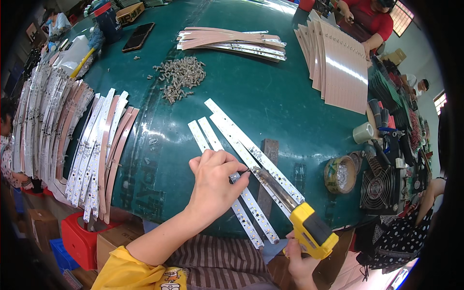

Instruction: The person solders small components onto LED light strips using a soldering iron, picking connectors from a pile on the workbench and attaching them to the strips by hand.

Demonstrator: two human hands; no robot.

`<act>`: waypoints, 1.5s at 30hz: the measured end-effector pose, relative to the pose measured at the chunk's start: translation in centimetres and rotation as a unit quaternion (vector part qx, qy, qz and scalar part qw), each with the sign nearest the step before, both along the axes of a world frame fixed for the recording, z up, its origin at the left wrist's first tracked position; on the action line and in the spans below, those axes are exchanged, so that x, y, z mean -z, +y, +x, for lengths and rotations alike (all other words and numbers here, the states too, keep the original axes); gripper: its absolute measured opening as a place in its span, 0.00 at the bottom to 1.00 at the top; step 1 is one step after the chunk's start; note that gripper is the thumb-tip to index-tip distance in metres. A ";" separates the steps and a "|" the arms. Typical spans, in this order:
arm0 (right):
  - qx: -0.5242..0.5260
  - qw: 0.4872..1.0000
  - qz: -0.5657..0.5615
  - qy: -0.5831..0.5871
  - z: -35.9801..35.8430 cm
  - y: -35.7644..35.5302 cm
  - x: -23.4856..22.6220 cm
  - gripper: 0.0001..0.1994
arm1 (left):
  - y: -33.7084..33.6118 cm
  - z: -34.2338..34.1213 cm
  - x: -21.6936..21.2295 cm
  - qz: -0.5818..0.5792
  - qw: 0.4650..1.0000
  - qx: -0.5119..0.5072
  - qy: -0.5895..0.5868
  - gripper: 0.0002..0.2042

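My left hand (212, 179) is closed in a pinch on a small silvery component (235, 177), mostly hidden by the fingers, just above white LED circuit strips (278, 179). My right hand (300, 263), at the lower edge, grips a yellow and black soldering gun (309, 229). Its metal barrel reaches up and left, and the tip is close to my left fingertips; whether they touch I cannot tell. Several strips lie slanted under my hands, some crossing a dark flat bar (268, 151). Small metallic parts form a pile (181, 75) farther back on the green table (232, 82).
More strips lie stacked at the left (94, 154) and at the back (232, 41). Copper-coloured panels (340, 67) stand at the back right, near a person in red (374, 24). A round tub (333, 176), a tape roll (362, 133) and a fan (378, 188) are on the right.
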State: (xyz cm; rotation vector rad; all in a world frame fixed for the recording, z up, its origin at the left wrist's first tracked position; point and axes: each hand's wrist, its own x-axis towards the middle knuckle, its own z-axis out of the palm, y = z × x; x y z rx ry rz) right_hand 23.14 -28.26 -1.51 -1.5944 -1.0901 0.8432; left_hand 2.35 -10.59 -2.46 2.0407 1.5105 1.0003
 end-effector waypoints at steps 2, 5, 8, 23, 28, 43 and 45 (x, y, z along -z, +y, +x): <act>0.017 1.000 0.014 0.004 0.0 0.2 -0.3 0.17 | 0.0 -0.1 0.0 -0.003 1.000 0.001 -0.002 0.06; 0.049 0.999 0.020 0.003 0.2 0.9 -1.1 0.17 | 0.1 -0.3 -0.1 -0.005 1.000 0.006 -0.008 0.06; 0.012 0.972 0.025 -0.232 0.0 2.1 -1.4 0.22 | 0.1 -0.5 -0.4 -0.019 1.000 0.016 -0.011 0.07; -0.004 0.981 0.091 -0.171 -0.8 2.5 -2.0 0.16 | 8.0 -8.9 -1.7 0.043 0.989 -0.143 0.025 0.06; -0.044 0.977 0.088 -0.188 -1.7 2.0 -1.8 0.20 | 11.8 -9.6 -0.8 0.025 0.973 -0.197 0.114 0.07; -0.048 0.990 0.070 -0.114 -1.4 1.0 -0.8 0.23 | 11.2 -8.5 -0.9 0.027 0.983 -0.164 0.077 0.08; -0.036 0.992 0.028 -0.117 -1.1 0.4 -0.5 0.24 | 10.1 -7.8 -1.8 0.000 0.990 -0.142 -0.007 0.09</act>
